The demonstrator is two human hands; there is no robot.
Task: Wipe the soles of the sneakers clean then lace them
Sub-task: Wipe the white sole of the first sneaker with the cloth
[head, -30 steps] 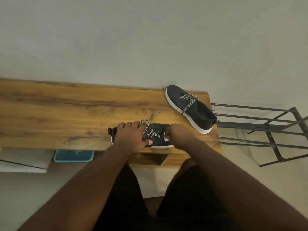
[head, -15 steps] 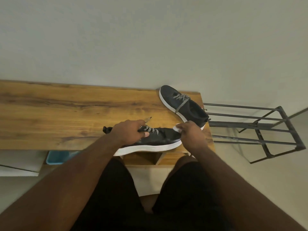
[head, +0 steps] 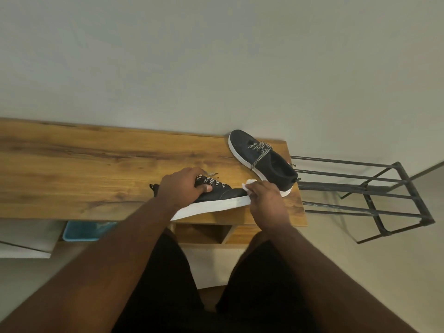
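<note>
While the near sneaker (head: 216,195) lay tipped on its side at the front edge of the wooden bench (head: 96,169), its white sole (head: 211,207) faced me, where a second before it had sat flat with the sole hidden. That turn mattered: the strip to be cleaned was now open to the wipe. I gripped the upper with my left hand (head: 181,186), fingers curled over the patterned laces (head: 211,181) and thumb pressed against the dark fabric, steadying the shoe. My right hand (head: 265,200) pinched a small white wipe (head: 248,185) at the toe end, touching the tip of the sole, where earlier it had hovered by the tongue. I judged the wiping of this sole to be only starting, with lacing yet to come. Beyond it, the second sneaker (head: 262,159) stood upright near the bench's far right corner, its laces loose. A dark metal rack (head: 374,188) stood just beside the bench on the right, and a blue tub (head: 84,230) showed beneath it on the left.
</note>
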